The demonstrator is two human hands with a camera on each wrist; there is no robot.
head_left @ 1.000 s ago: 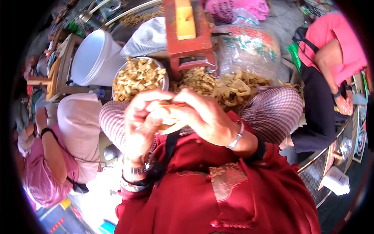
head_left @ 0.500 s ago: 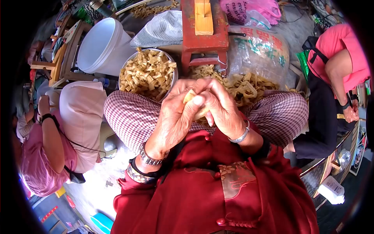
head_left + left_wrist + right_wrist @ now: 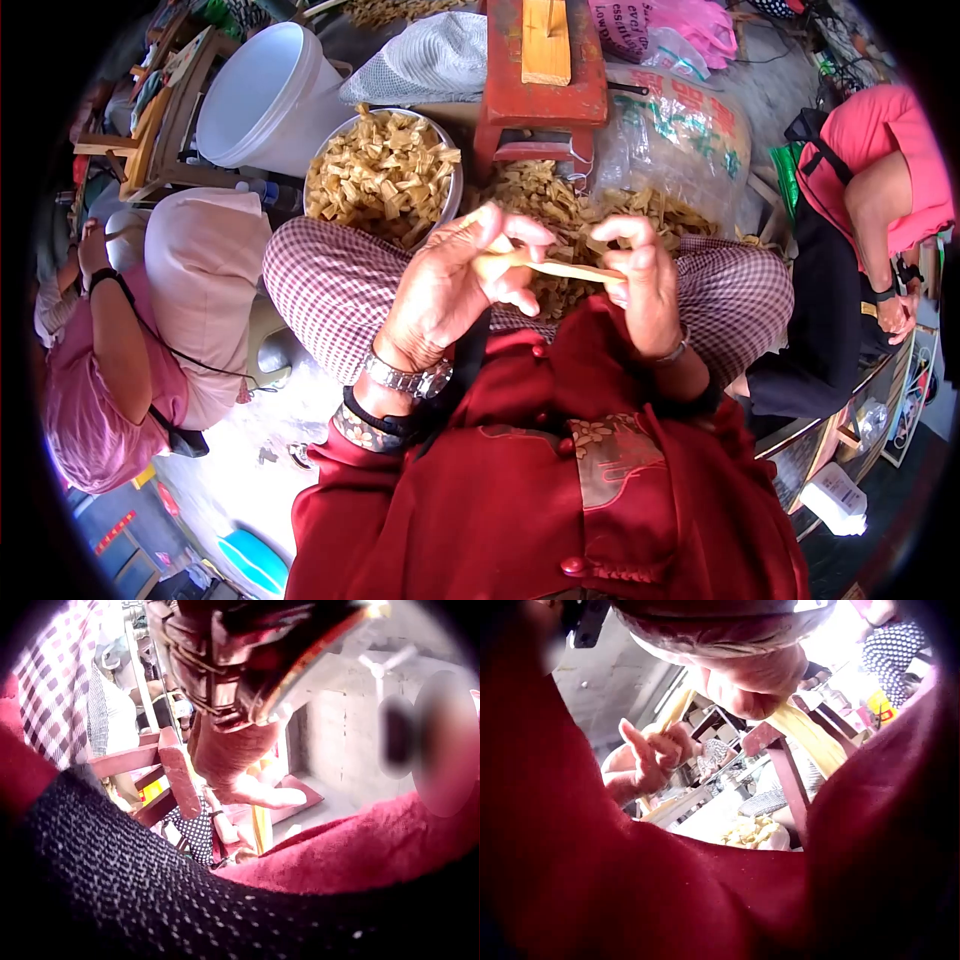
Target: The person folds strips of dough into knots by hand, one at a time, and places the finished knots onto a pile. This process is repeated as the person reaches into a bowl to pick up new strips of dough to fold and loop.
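Holding a pale yellow strip (image 3: 560,268) stretched level above a lap in checked trousers, a person in a red jacket grips it at both ends. The left hand (image 3: 440,290), with a wristwatch, has thumb and fingers curled round one end. The right hand (image 3: 645,280) pinches the other end between thumb and forefinger.

Just beyond the knees stands a metal bowl (image 3: 460,185) heaped with short tan folded pieces. Beside it, a loose pile of yellow strips (image 3: 560,195) lies against a clear plastic sack (image 3: 680,130), which is printed with red and green characters too blurred to read. A pink bag (image 3: 690,20) at the top edge carries black lettering, cut off and not legible.

A white bucket (image 3: 265,95) sits tilted near the bowl. A red wooden stool (image 3: 545,95) stands behind the pile of strips.
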